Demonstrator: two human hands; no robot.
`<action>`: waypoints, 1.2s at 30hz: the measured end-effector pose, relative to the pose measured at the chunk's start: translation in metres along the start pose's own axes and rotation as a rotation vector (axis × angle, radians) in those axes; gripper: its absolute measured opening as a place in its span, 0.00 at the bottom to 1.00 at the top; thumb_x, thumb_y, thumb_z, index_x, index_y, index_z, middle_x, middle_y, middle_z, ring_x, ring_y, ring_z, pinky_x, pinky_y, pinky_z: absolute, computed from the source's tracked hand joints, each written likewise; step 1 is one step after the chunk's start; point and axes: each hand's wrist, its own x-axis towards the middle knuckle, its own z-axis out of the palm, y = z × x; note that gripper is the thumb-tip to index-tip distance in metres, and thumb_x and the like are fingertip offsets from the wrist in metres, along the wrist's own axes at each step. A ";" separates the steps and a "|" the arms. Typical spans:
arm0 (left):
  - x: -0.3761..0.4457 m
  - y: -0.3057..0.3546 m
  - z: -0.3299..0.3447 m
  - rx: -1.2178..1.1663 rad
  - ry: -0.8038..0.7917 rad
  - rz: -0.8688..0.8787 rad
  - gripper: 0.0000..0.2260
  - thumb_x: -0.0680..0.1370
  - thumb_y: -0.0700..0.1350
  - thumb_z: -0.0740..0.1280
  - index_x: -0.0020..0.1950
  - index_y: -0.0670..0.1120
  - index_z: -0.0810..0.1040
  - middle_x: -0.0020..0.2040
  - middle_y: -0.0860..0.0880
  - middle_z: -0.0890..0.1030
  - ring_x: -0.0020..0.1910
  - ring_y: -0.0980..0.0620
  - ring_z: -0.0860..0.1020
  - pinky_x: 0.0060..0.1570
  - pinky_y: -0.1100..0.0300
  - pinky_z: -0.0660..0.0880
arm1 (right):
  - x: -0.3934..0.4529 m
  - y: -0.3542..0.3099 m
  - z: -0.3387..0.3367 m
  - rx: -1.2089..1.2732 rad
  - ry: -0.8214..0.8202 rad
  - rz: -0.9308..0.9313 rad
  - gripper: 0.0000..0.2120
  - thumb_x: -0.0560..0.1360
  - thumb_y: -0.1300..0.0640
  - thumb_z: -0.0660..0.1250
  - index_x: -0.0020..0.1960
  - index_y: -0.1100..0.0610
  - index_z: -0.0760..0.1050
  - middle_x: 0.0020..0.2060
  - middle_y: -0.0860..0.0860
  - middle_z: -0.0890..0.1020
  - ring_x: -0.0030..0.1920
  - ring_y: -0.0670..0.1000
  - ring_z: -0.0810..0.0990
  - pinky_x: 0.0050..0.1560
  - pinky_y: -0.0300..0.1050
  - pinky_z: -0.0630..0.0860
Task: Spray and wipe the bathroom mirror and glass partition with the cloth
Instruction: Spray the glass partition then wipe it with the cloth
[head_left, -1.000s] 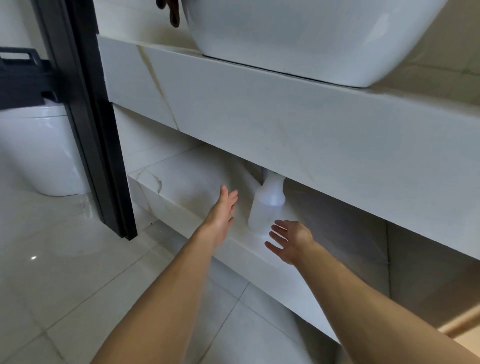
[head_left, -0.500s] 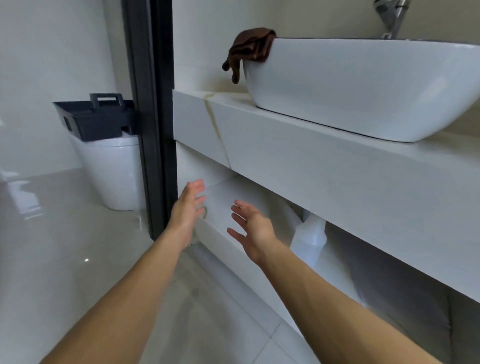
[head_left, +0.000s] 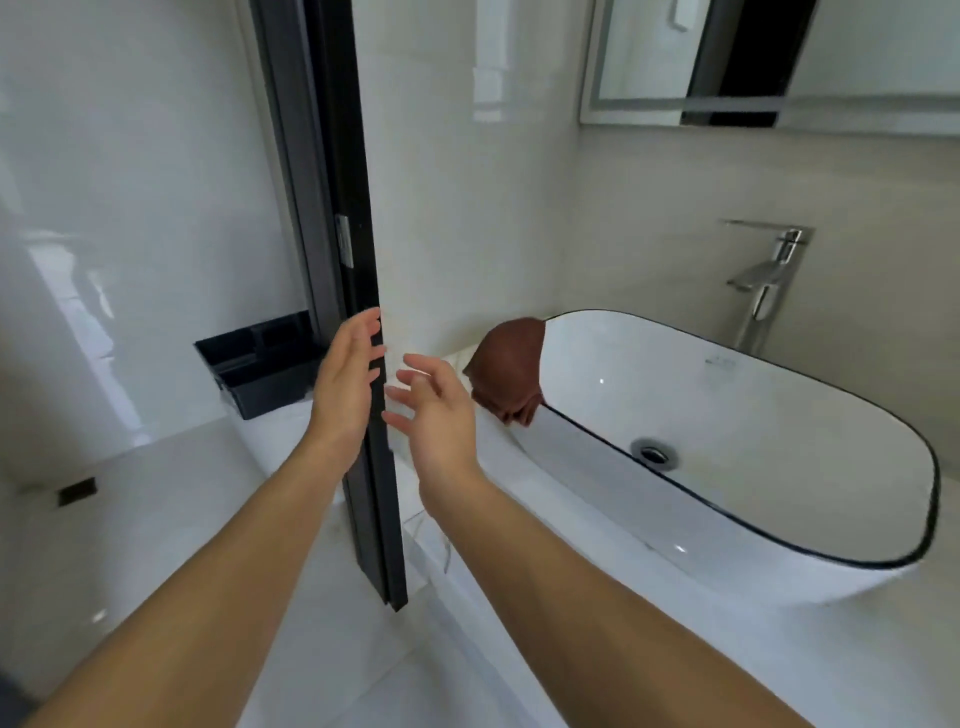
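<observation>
Hands raised, left hand (head_left: 347, 384) and right hand (head_left: 435, 415) fingers spread, empty, brown cloth (head_left: 511, 376) draped on basin (head_left: 779, 499) rim

Cloth (head_left: 511, 371) hangs on the basin's (head_left: 779, 551) left rim.

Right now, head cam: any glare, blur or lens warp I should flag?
Head view: soft motion blur overall, fingertips of the right hand smeared; strong wide-angle warp, the black frame and basin rim bow; window glare streaks on the glass partition and wall tile; small specular spots inside the basin; brown cloth is evenly lit; left hand reasonably sharp.
</observation>
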 end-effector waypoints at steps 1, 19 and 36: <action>0.008 0.015 0.011 0.002 -0.030 -0.024 0.17 0.86 0.54 0.51 0.71 0.54 0.72 0.68 0.55 0.75 0.64 0.54 0.76 0.66 0.56 0.71 | 0.006 -0.020 -0.003 -0.010 0.035 -0.004 0.14 0.84 0.61 0.53 0.61 0.56 0.76 0.57 0.56 0.79 0.56 0.54 0.81 0.56 0.50 0.81; 0.111 0.010 0.130 0.354 -0.538 -0.455 0.15 0.85 0.45 0.58 0.69 0.54 0.75 0.70 0.52 0.74 0.69 0.52 0.72 0.74 0.52 0.65 | 0.117 -0.063 -0.178 -0.134 0.347 0.698 0.19 0.82 0.69 0.48 0.70 0.77 0.62 0.41 0.74 0.69 0.29 0.53 0.77 0.29 0.36 0.72; 0.131 -0.021 0.169 1.201 -0.613 0.098 0.38 0.73 0.41 0.72 0.79 0.57 0.58 0.72 0.49 0.67 0.69 0.47 0.68 0.62 0.52 0.60 | 0.142 -0.034 -0.186 -0.508 0.147 0.686 0.05 0.66 0.66 0.74 0.41 0.60 0.82 0.37 0.55 0.83 0.40 0.54 0.81 0.44 0.45 0.78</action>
